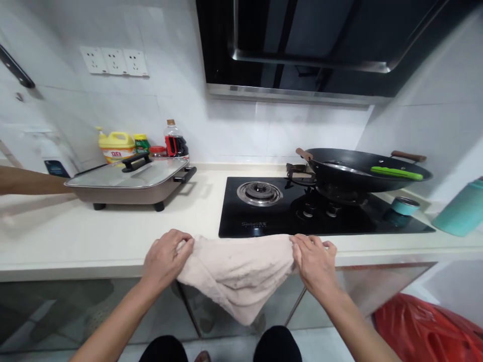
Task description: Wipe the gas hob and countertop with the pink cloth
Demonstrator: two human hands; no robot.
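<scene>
A pale pink cloth [237, 271] is stretched along the front edge of the white counter [75, 241], its lower part hanging down over the cabinet front. My left hand [166, 256] grips the cloth's left corner. My right hand [313, 259] grips its right corner. Both hands sit at the counter edge, just in front of the black gas hob [271, 221].
A black wok [362, 173] with a green utensil [396, 173] sits on the right burner. An electric pan with a glass lid [132, 183] stands at the left, bottles [175, 141] behind it. Another person's forearm [30, 181] reaches in from the left. A teal bottle [460, 208] and a red bag [426, 327] are at the right.
</scene>
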